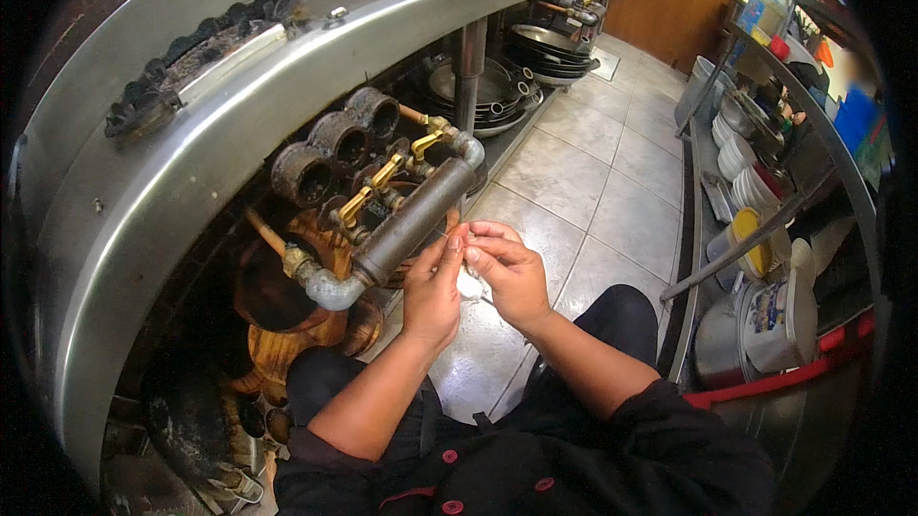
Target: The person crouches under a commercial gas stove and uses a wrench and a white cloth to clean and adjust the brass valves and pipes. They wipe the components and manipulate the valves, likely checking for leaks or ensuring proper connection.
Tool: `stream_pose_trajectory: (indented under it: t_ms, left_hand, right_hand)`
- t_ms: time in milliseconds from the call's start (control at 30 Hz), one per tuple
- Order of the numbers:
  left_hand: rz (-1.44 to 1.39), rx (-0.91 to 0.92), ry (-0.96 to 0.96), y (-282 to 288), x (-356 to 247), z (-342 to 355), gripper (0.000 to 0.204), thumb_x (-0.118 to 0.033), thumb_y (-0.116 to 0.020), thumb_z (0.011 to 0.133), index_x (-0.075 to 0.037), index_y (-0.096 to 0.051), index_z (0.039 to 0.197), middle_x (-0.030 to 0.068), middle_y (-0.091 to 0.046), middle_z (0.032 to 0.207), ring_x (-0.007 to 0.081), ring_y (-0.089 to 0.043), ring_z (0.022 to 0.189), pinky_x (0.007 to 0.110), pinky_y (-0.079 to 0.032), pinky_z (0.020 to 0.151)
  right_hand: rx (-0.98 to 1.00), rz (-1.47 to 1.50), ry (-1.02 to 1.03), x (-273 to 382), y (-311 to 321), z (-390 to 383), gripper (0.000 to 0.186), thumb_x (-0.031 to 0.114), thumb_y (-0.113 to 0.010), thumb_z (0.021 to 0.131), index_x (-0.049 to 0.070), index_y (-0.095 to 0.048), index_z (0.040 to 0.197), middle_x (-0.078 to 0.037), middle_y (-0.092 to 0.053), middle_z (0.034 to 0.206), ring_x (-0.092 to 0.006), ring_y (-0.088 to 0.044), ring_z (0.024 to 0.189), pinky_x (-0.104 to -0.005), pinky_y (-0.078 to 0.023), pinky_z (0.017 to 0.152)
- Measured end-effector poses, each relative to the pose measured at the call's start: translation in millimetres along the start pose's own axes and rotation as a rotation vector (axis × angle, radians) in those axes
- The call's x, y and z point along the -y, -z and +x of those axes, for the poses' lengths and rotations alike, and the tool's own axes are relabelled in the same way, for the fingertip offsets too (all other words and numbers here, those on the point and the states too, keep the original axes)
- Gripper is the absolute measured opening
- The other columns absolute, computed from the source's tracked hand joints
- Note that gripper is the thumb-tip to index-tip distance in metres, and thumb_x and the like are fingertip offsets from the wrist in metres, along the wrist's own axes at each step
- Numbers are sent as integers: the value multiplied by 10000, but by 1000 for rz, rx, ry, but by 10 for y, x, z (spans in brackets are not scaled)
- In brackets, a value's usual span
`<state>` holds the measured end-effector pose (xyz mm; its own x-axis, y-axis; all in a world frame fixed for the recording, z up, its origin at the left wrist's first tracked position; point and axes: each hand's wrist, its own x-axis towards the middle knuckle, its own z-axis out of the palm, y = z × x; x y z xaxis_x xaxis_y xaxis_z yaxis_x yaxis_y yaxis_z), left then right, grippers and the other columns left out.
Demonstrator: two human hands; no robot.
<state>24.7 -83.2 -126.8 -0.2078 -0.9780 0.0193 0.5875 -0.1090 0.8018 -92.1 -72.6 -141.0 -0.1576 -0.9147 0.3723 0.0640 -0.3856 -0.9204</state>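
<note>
My left hand (pixel 432 294) and my right hand (pixel 514 279) meet in front of me, thumbs and fingertips pinched together. What they pinch is too small and hidden to name. A small white thing (pixel 469 285) shows between the palms, just below the fingers; which hand holds it, I cannot tell. Just left of my hands runs a thick dark gas pipe (pixel 416 219) with a silvery elbow (pixel 332 288) at its near end. Along it sit several brass valves with yellow levers (pixel 385 173). Behind them are round, blackened burner tubes (pixel 337 140).
Overhanging the pipe is a curved steel stove top (pixel 220 133). Stacked pans (pixel 475 86) sit beneath it farther back. Wooden boards (pixel 316 349) lie below the pipe. Right of the tiled floor (pixel 564 176), a metal rack (pixel 732 263) carries bowls and tubs. A wooden door (pixel 674 0) stands far ahead.
</note>
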Motion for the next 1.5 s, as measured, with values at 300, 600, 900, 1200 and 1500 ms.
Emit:
stream_pose_trajectory:
  t_ms: [300, 600, 900, 1200, 1500]
  left_hand:
    - [-133, -141, -146, 9, -64, -44, 327, -241, -499, 973, 15, -550, 1169, 105, -581, 1134, 170, -542, 1047, 289, -429, 916]
    - [-200, -145, -184, 321, -131, -55, 322, -14, -463, 900, -3, -493, 1221, 109, -556, 1181, 173, -549, 1057, 292, -438, 905]
    - [-237, -202, -311, 460, -376, 51, 296, -184, -561, 930, -4, -543, 1164, 70, -572, 1078, 151, -524, 994, 296, -419, 908]
    - [-33, -337, -448, 946, -794, 281, 184, -210, -584, 923, -81, -585, 1055, 11, -570, 847, 141, -554, 783, 264, -452, 721]
    - [624, -272, -723, 999, -1304, 781, 165, -176, -523, 942, -35, -608, 952, 62, -618, 853, 182, -573, 764, 316, -466, 693]
  right_hand:
    - [160, 113, -176, -15, -339, -195, 471, 205, -546, 948, -37, -433, 1336, -139, -485, 1324, -197, -441, 1232, -308, -335, 1031]
    - [143, 354, -443, 17, -433, -261, 117, 151, -550, 938, 54, -545, 1003, 5, -591, 877, -85, -543, 797, -225, -431, 737]
    - [119, 520, -556, 113, -466, -204, 146, 51, -540, 892, 89, -514, 1030, -24, -595, 952, -166, -584, 802, -348, -493, 683]
    - [150, 642, -730, 154, -357, -160, 271, 78, -466, 763, -26, -534, 1004, -195, -623, 940, -296, -628, 818, -426, -531, 699]
    - [294, -318, 326, 1830, -184, 636, 309, 263, -521, 867, -27, -620, 903, -71, -619, 849, -170, -570, 742, -262, -439, 687]
